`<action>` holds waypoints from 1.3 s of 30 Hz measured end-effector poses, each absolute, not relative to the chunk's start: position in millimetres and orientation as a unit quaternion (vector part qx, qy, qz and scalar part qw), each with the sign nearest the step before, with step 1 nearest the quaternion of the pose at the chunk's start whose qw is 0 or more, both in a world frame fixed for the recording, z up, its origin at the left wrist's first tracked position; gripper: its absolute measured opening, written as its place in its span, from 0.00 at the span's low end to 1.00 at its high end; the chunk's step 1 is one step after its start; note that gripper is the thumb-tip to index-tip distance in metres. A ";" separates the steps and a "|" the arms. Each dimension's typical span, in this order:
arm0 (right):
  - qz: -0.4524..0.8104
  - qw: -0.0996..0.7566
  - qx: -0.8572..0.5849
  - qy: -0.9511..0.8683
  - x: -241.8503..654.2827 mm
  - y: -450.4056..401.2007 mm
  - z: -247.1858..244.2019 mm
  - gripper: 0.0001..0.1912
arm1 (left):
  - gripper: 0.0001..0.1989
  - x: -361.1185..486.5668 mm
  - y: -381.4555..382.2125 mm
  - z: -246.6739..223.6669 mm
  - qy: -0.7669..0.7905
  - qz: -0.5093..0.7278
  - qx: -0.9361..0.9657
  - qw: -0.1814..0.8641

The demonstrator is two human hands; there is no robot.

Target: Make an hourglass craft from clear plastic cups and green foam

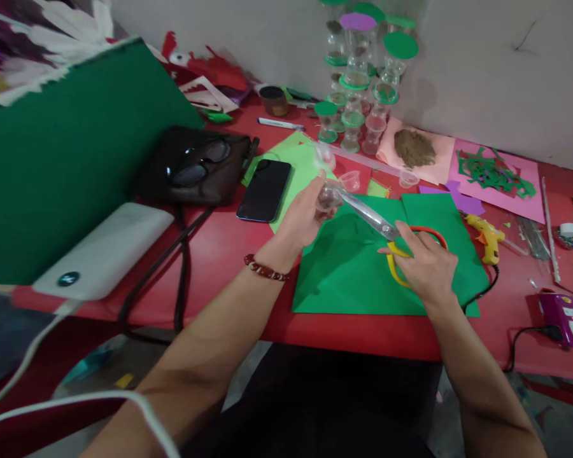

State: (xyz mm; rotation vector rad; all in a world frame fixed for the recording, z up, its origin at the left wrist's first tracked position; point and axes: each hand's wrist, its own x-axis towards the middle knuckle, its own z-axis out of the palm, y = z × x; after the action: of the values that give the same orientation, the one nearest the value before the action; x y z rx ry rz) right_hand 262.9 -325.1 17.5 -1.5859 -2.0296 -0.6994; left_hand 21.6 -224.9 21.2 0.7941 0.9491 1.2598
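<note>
The left hand (pixel 302 217) grasps a small clear cup (pixel 328 197) between thumb and fingers, holding it up over the far left part of a green sheet (pixel 348 273) on the red table (pixel 224 261). The right hand (pixel 427 262) grips a pair of scissors (pixel 368 215) by its yellow and orange handles — the blades point at the cup, their tips at its edge, though whether they bite into it I cannot tell. A phone (pixel 265 191) lies just left of the cup, stacked cups (pixel 357 79) stand behind, and a yellow glue gun (pixel 488 239) lies right of the scissors.
</note>
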 end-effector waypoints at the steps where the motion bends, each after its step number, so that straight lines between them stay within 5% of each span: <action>1: -0.253 0.232 -0.578 -0.740 262.7 -325.6 17.6 0.20 | 0.23 21.3 -224.3 22.1 0.422 0.541 0.346 0.640; 39: -0.319 0.217 -0.512 -0.768 263.1 -327.4 26.2 0.16 | 0.26 15.4 -225.4 36.2 0.428 0.434 0.276 0.743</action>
State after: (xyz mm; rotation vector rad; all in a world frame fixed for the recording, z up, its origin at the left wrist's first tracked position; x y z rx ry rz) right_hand 263.1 -327.4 26.2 -1.4181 -2.1272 -0.8830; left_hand 15.4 -225.4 36.2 0.6048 0.9383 0.9504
